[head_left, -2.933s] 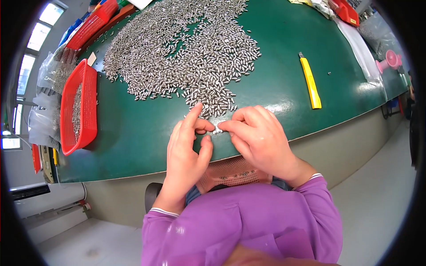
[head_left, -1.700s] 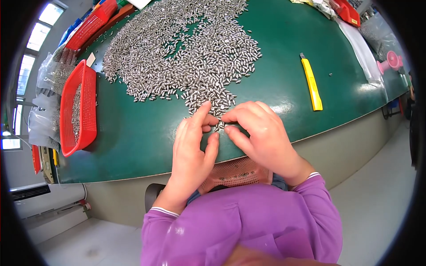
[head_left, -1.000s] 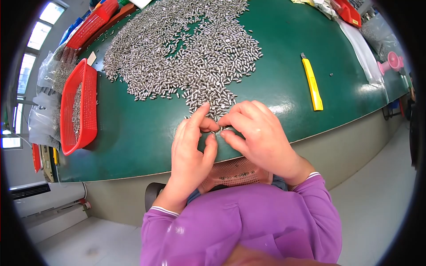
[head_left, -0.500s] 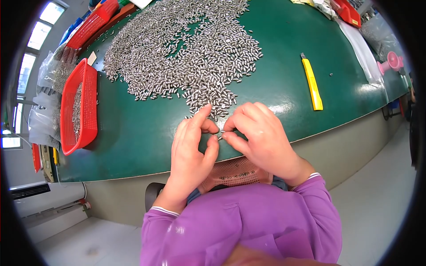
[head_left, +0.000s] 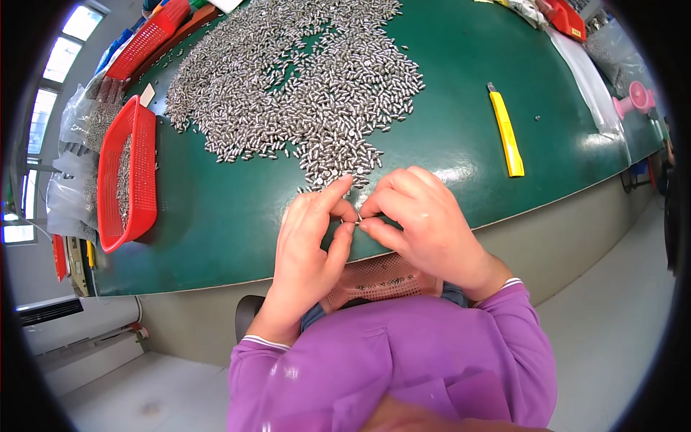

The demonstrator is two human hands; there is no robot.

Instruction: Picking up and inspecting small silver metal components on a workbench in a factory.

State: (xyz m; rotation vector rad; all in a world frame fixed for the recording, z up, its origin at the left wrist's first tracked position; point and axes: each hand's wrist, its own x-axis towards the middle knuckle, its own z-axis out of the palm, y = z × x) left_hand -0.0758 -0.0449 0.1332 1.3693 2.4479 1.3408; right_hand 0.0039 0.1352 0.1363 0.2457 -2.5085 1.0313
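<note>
Small silver parts [head_left: 345, 122] lie heaped on a green worktop [head_left: 446, 86], the heap's near end just beyond the fingers. The left hand [head_left: 306, 227] and right hand [head_left: 428, 227] nearly meet around a shiny piece [head_left: 359, 218]; whether either grip is closed on it cannot be told. Steady wrists and a light touch should suit such tiny things.

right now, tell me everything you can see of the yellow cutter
The yellow cutter has a slim, straight body that looks like plastic, with a grey, probably metal tip at its far end. It lies lengthwise away from the viewer, slightly slanted, on the green tabletop, right of the heaped metal pieces. Only the tabletop appears to touch it.
</note>
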